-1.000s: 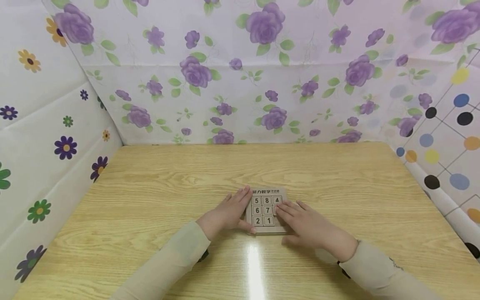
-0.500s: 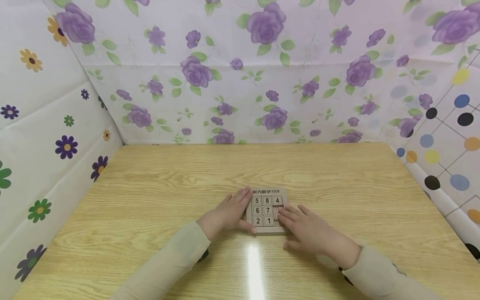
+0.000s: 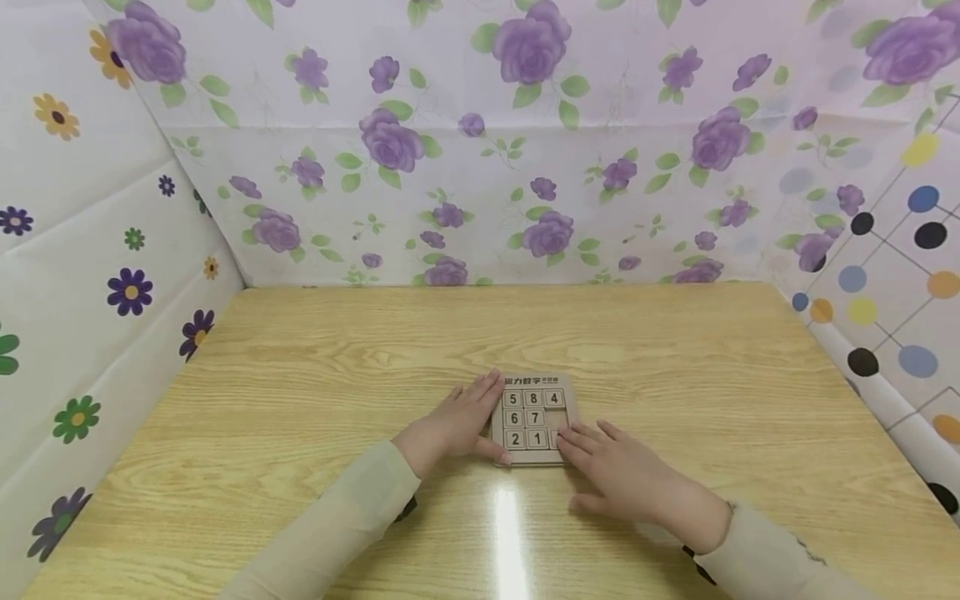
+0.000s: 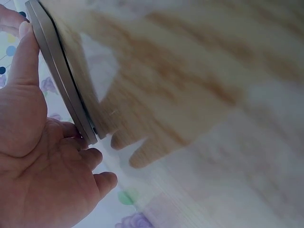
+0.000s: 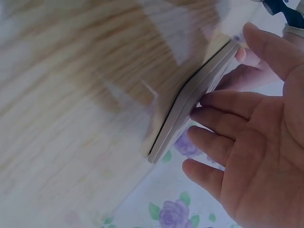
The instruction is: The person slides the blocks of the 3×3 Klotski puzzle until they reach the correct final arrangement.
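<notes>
A wooden sliding number puzzle [image 3: 531,457] lies flat on the table, with Chinese lettering along its top. Its rows read 5 8 4, then 6 7 and a vacant slot, then 2 1 and a tile [image 3: 553,439] mostly covered by fingertips. My left hand [image 3: 461,425] rests along the left edge of the board, thumb at the near left corner, fingers extended toward the far corner. My right hand [image 3: 630,475] touches the covered tile with straight fingertips from the right side. Both wrist views show the puzzle's thin side [image 4: 61,71] close to the fingers.
The wood-grain table [image 3: 337,358] reaches back to a purple-flowered cloth [image 3: 465,200]. Flower-printed cloth [image 3: 97,208] hangs on the left and dotted cloth [image 3: 892,275] on the right. A light streak [image 3: 508,533] shines on the tabletop in front of the puzzle.
My right fingertips have slid the right-column tile toward me, from the middle row to the bottom row, leaving the middle-right slot vacant. The left hand stays in place on the board.
</notes>
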Action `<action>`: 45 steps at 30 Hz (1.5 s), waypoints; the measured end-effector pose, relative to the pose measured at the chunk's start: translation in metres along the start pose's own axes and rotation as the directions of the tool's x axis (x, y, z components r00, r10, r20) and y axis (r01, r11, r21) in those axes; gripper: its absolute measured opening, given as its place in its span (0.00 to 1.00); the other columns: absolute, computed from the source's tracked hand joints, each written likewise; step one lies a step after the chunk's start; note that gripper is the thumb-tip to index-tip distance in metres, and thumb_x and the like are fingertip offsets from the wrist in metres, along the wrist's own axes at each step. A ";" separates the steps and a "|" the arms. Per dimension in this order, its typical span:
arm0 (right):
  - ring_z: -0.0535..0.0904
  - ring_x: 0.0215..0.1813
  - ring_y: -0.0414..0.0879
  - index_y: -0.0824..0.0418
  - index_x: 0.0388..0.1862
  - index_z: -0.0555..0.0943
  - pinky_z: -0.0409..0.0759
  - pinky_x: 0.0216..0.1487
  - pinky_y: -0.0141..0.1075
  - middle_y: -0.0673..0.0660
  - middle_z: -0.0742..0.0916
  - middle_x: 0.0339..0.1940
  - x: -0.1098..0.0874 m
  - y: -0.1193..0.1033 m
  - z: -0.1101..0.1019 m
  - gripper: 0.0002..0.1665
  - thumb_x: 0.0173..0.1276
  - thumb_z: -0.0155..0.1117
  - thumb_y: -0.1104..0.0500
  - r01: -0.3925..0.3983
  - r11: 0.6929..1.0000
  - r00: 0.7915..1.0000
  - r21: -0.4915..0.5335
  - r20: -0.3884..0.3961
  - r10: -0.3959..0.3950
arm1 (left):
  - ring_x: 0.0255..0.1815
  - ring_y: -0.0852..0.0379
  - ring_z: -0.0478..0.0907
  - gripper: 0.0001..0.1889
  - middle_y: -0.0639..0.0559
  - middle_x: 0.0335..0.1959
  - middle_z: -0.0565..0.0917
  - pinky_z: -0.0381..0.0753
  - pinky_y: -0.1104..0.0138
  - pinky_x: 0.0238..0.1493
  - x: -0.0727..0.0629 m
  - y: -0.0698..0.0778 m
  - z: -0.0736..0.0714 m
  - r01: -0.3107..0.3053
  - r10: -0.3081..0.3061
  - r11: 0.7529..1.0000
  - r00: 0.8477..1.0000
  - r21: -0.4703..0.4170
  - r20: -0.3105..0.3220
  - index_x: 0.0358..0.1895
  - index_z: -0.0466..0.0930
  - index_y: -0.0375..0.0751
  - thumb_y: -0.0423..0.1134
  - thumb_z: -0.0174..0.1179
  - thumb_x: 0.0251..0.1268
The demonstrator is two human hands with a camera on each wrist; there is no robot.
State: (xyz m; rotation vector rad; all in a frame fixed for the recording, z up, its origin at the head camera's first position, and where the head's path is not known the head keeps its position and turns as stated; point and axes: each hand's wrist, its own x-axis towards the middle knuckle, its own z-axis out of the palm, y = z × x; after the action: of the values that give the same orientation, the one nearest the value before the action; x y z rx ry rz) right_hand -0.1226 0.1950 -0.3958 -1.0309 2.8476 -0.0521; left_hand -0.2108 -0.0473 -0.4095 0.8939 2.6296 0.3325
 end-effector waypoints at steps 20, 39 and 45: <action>0.59 0.74 0.61 0.70 0.70 0.64 0.56 0.72 0.58 0.66 0.67 0.72 0.030 0.023 0.001 0.46 0.64 0.60 0.40 -0.053 0.997 0.998 0.055 -0.017 0.054 | 0.78 0.45 0.40 0.59 0.42 0.78 0.41 0.46 0.48 0.76 0.001 0.000 0.002 -0.005 0.005 1.000 1.000 -0.006 -0.008 0.76 0.42 0.35 0.64 0.64 0.48; 0.60 0.73 0.61 0.70 0.69 0.65 0.54 0.73 0.58 0.66 0.69 0.71 0.023 0.014 0.001 0.47 0.63 0.59 0.37 -0.071 0.995 0.997 0.072 0.018 0.070 | 0.78 0.45 0.39 0.60 0.43 0.78 0.40 0.44 0.48 0.76 0.000 0.000 0.000 0.003 -0.003 1.000 1.000 -0.023 -0.006 0.76 0.42 0.35 0.64 0.65 0.47; 0.61 0.73 0.60 0.70 0.68 0.66 0.54 0.73 0.57 0.65 0.70 0.70 0.017 0.010 0.001 0.47 0.63 0.58 0.36 -0.062 0.996 0.998 0.058 0.007 0.062 | 0.78 0.46 0.39 0.60 0.44 0.78 0.40 0.44 0.49 0.76 0.001 0.000 0.000 0.008 -0.009 1.000 1.000 -0.029 -0.006 0.76 0.42 0.36 0.64 0.65 0.47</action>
State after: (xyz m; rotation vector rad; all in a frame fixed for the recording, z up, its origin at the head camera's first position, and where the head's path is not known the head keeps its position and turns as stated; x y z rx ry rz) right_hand -0.1414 0.1919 -0.3988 -0.9298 2.8530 -0.1257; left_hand -0.2115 -0.0469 -0.4096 0.8735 2.6263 0.3708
